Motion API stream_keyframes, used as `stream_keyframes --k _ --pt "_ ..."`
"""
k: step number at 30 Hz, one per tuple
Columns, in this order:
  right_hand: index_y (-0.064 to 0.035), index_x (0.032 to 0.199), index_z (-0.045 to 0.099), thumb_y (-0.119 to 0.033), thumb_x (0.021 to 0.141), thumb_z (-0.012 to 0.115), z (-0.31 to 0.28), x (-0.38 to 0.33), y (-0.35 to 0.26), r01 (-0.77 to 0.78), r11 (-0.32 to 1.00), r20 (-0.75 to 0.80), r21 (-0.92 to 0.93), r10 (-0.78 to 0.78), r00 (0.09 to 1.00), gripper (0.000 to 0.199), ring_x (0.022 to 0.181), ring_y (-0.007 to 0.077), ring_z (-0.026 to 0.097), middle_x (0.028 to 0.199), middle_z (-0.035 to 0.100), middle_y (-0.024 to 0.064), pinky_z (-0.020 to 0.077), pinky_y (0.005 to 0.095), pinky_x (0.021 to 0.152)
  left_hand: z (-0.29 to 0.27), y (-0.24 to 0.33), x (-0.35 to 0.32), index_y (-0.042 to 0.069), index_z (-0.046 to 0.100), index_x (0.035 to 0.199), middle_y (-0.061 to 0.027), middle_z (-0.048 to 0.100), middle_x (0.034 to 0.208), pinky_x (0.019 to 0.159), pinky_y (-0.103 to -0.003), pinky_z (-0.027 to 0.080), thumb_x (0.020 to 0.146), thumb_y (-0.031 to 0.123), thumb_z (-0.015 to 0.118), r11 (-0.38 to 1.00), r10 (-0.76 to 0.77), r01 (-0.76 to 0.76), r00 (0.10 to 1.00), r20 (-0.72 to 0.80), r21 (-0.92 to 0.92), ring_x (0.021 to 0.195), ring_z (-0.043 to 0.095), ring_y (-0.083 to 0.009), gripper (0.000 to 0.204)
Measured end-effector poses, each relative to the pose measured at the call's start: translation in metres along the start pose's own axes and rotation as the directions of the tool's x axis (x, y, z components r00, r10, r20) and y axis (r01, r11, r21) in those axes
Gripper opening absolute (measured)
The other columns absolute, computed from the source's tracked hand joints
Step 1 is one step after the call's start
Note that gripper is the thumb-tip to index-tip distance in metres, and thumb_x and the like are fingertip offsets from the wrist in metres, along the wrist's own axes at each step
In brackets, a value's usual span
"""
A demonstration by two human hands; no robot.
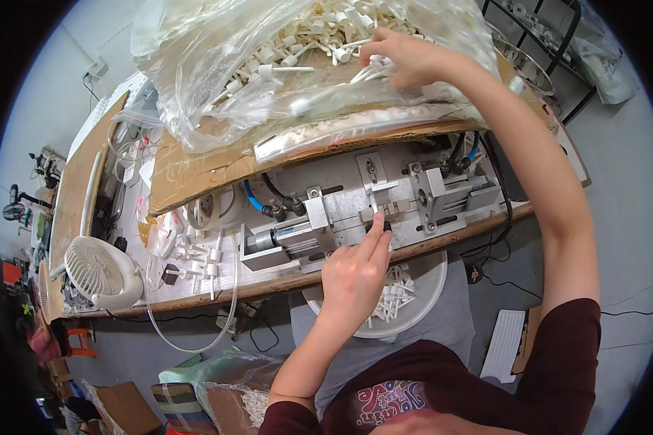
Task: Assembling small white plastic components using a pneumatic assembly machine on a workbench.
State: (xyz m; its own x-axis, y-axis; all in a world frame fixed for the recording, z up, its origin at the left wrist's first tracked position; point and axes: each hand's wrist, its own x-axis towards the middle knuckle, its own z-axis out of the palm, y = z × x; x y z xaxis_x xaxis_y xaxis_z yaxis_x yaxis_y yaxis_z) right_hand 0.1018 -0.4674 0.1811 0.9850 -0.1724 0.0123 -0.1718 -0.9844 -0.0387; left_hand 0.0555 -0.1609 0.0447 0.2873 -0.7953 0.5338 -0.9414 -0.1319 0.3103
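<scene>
— Report the room as you see it from your station.

— I note a grey floor (617,239) with black cables across it. A long wooden desk (196,293) runs the width of the view. A pale wall (43,94) at far left carries a socket. A black metal rack (551,43) stands at upper right.

— Anything lower down?

— A cardboard box (127,406) at lower left, an orange stool (78,339) beside it. Lighting is even.

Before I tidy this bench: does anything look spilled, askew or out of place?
A few white parts lie loose on the bench left of the metal jig, beside a clear tube hanging over the front edge. The rest sit in the bag or bowl. Nothing looks damaged.
</scene>
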Motion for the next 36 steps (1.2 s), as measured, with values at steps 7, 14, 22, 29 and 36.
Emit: stream_keyframes --k 7,14,22,29,36 --pt "-0.0036 0.115 0.064 -0.007 0.084 0.066 0.010 0.007 -0.028 0.078 0.997 -0.103 0.028 -0.075 0.992 0.031 0.105 0.0340 0.064 0.107 0.067 0.0149 0.0510 0.0450 0.090 -0.010 0.000 0.005 0.004 0.074 0.104 -0.0107 0.072 0.119 0.059 -0.029 0.053 0.078 0.016 0.081 0.998 0.013 -0.010 0.999 0.044 -0.054 0.064 0.067 -0.0200 0.029" --pt "-0.0054 0.115 0.064 -0.027 0.087 0.074 -0.011 -0.013 -0.024 0.097 0.991 -0.087 -0.091 -0.105 0.991 0.037 0.105 0.0332 0.064 0.108 0.067 0.0159 0.0506 0.0437 0.088 -0.075 -0.041 0.092 0.007 0.076 0.106 -0.0090 0.076 0.102 0.082 -0.030 0.054 0.088 0.010 0.074 0.993 0.002 -0.052 0.904 -0.427 -0.105 0.091 0.071 -0.0214 0.018" --pt "-0.0080 0.132 0.056 -0.023 0.083 0.076 -0.007 -0.049 0.008 0.019 0.980 -0.035 0.199 -0.012 0.999 0.055 0.085 0.0216 0.067 0.114 0.066 0.0149 0.0540 0.0367 0.077 -0.064 -0.106 0.150 0.005 0.074 0.107 -0.0168 0.072 0.103 0.086 -0.043 0.053 0.089 0.015 0.069 0.988 -0.125 0.124 0.992 0.002 0.094 0.091 0.069 -0.0341 0.022" --pt "-0.0086 0.134 0.056 -0.019 0.079 0.073 0.010 -0.050 0.037 0.091 0.996 -0.253 0.016 -0.084 0.964 0.059 0.105 0.0234 0.064 0.123 0.063 0.0168 0.0527 0.0386 0.086 -0.089 -0.074 0.128 0.002 0.075 0.098 -0.0131 0.072 0.098 0.069 -0.031 0.056 0.085 0.009 0.070 0.970 -0.190 0.152 0.961 -0.202 -0.192 0.071 0.070 -0.0228 0.015" --pt "-0.0049 0.130 0.059 -0.016 0.077 0.063 -0.019 -0.035 0.073 -0.273 0.945 0.052 0.178 0.268 0.962 0.055 0.103 0.0256 0.065 0.123 0.064 0.0163 0.0527 0.0387 0.085 -0.093 -0.026 0.079 0.000 0.071 0.116 -0.0132 0.064 0.123 0.071 -0.028 0.060 0.086 0.001 0.073 0.888 -0.156 0.035 0.961 -0.229 -0.458 0.089 0.071 -0.0180 0.030"
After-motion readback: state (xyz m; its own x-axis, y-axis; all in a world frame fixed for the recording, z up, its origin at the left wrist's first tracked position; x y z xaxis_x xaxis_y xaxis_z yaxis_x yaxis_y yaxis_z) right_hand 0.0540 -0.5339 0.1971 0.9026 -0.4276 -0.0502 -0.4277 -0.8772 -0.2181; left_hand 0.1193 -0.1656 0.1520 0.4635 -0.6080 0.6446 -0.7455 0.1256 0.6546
